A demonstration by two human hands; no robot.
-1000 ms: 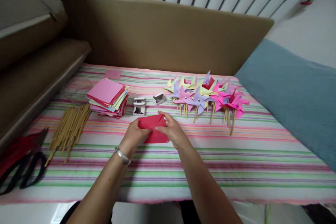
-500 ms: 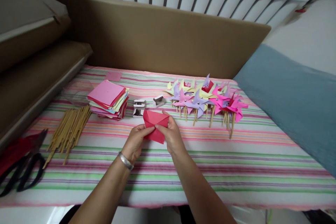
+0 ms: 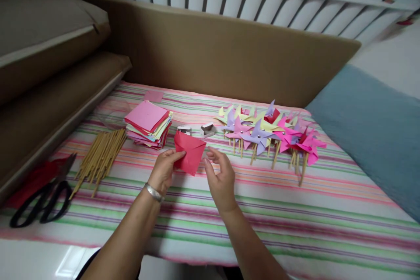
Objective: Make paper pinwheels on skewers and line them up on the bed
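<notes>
Between thumb and fingers, my left hand (image 3: 166,166) pinches the left edge of a red paper sheet (image 3: 192,157), which has a crease near its top. My right hand (image 3: 220,177) is just right of the sheet, fingers curved and apart, with nothing in it. Behind the sheet stand two small white boxes; one box (image 3: 208,129) shows dark contents, the other (image 3: 184,129) is partly hidden by the paper. A stack of coloured paper squares (image 3: 147,116) lies to the left.
Several paper pinwheels on sticks (image 3: 262,133) lie at the right. Bamboo sticks (image 3: 100,157), black-handled scissors (image 3: 44,201) and red material (image 3: 34,183) are at the left. A brown board (image 3: 213,52) stands along the back of the striped cloth (image 3: 278,227).
My right hand has let go of the red paper and moved right, its fingers parting. The left hand keeps its hold. The whole view has shifted slightly.
</notes>
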